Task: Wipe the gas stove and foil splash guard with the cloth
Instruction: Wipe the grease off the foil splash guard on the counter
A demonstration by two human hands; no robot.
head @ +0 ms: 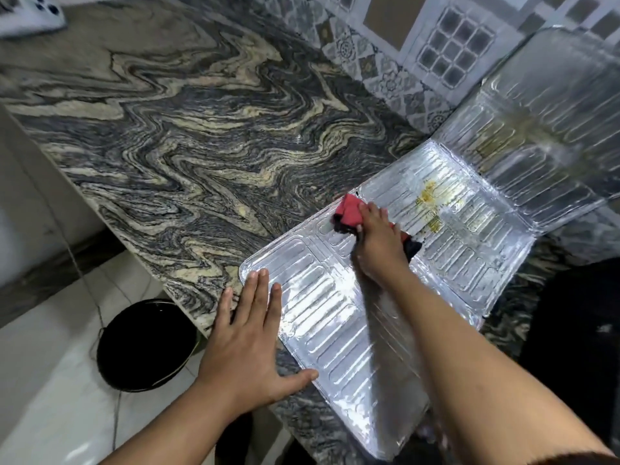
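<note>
The foil splash guard [335, 317] lies unfolded on the granite counter, its far panel [543, 122] leaning up against the tiled wall. Yellow grease stains [431, 199] mark the middle panel. My right hand [379, 239] presses a red and dark cloth [349, 211] onto the foil just left of the stains, fingers curled over the cloth. With straight fingers, my left hand [248, 340] lies flat on the near-left corner of the foil and the counter edge. The gas stove is a dark shape [577, 323] at the right edge, mostly out of view.
The swirled granite counter [188, 129] stretches left and back. A black bucket [141, 344] stands on the white floor below the counter edge. A white object [27, 11] sits at the far left corner. Patterned wall tiles [419, 45] rise behind.
</note>
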